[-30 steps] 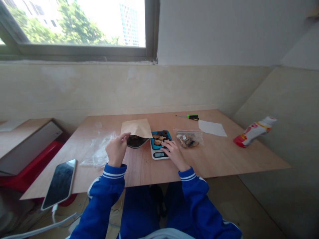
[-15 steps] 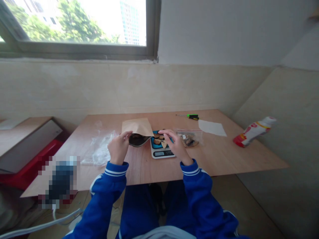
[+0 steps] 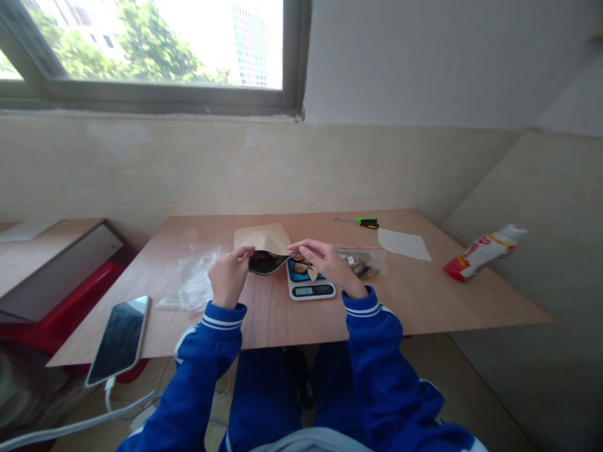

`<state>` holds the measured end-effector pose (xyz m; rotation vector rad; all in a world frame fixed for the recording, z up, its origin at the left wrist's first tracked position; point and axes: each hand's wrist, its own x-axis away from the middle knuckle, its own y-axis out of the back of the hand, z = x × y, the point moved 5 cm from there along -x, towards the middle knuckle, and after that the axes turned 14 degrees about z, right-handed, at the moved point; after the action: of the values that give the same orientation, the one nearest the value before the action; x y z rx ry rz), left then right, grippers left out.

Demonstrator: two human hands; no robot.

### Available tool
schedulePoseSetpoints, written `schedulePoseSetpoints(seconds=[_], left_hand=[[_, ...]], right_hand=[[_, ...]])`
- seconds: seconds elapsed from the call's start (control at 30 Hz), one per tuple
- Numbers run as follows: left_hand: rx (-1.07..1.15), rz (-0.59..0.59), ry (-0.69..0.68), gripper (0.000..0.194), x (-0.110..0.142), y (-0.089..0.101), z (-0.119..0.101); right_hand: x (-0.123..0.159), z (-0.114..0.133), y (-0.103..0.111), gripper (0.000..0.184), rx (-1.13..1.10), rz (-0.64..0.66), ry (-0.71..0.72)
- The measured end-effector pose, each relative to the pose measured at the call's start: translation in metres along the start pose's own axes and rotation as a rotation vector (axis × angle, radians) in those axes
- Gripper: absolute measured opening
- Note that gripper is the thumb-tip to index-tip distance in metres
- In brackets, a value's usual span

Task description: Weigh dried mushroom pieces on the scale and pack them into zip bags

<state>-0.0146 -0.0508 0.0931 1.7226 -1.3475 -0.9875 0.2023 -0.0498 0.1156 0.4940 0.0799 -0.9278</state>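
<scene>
Scale (image 3: pixel 312 291), partly hidden behind the right hand (image 3: pixel 327 260); its reading is too small for me to make out. Bag (image 3: pixel 262 238): contents (image 3: pixel 264 262) too dark to identify.

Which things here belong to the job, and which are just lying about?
In use, it seems: brown paper bag, pinched by the left hand, with the right hand at its corner; scale; dried slices on it; perhaps the filled zip bag.

Seemingly lying about: phone, bottle, white sheet, green-and-black tool, clear plastic.
</scene>
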Motion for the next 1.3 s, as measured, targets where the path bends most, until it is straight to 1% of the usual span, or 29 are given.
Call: schedulePoseSetpoints(seconds=[0.17, 0.3, 0.37, 0.47, 0.53, 0.63, 0.73, 0.83, 0.87, 0.93, 1.0, 1.07, 1.17, 1.23, 1.3], left_hand=[[-0.006, 0.015, 0.009, 0.028, 0.001, -0.001, 0.001], [-0.005, 0.049, 0.011, 0.029, -0.001, -0.007, 0.005], [0.002, 0.080, 0.013, 0.029, -0.004, -0.013, 0.009], [0.005, 0.156, 0.020, 0.030, -0.010, -0.029, 0.020], [-0.008, 0.207, 0.035, 0.030, -0.014, -0.042, 0.029], [-0.024, 0.235, 0.052, 0.031, -0.017, -0.057, 0.039], [-0.033, 0.260, 0.044, 0.032, -0.016, -0.064, 0.044], [-0.029, 0.296, 0.002, 0.031, -0.012, -0.065, 0.046], [-0.023, 0.289, -0.022, 0.032, -0.010, -0.064, 0.049], [-0.010, 0.221, -0.074, 0.035, -0.005, -0.061, 0.057], [-0.010, 0.106, -0.116, 0.038, 0.002, -0.057, 0.071], [-0.029, 0.062, -0.095, 0.041, 0.009, -0.060, 0.091], [-0.070, 0.157, 0.011, 0.042, 0.016, -0.070, 0.118], [-0.070, 0.190, 0.046, 0.039, 0.019, -0.073, 0.126], [-0.052, 0.180, 0.055, 0.037, 0.021, -0.071, 0.129]], right_hand=[[0.009, -0.018, 0.009, 0.030, -0.007, -0.046, -0.015], [0.019, -0.033, 0.021, 0.029, 0.036, -0.119, -0.035], [0.026, -0.040, 0.028, 0.028, 0.045, -0.167, -0.055], [0.036, -0.049, 0.036, 0.029, 0.034, -0.216, -0.075], [0.042, -0.052, 0.038, 0.029, 0.037, -0.232, -0.086], [0.050, -0.054, 0.039, 0.030, 0.042, -0.248, -0.110], [0.054, -0.057, 0.038, 0.032, 0.035, -0.249, -0.133], [0.057, -0.062, 0.038, 0.033, 0.072, -0.255, -0.153], [0.059, -0.064, 0.039, 0.033, 0.100, -0.264, -0.164], [0.062, -0.070, 0.041, 0.033, 0.158, -0.289, -0.190], [0.068, -0.076, 0.042, 0.033, 0.189, -0.313, -0.213], [0.077, -0.082, 0.043, 0.033, 0.178, -0.341, -0.227], [0.092, -0.087, 0.041, 0.036, 0.134, -0.385, -0.254], [0.103, -0.089, 0.037, 0.037, 0.109, -0.411, -0.280], [0.112, -0.088, 0.035, 0.038, 0.095, -0.435, -0.303]])
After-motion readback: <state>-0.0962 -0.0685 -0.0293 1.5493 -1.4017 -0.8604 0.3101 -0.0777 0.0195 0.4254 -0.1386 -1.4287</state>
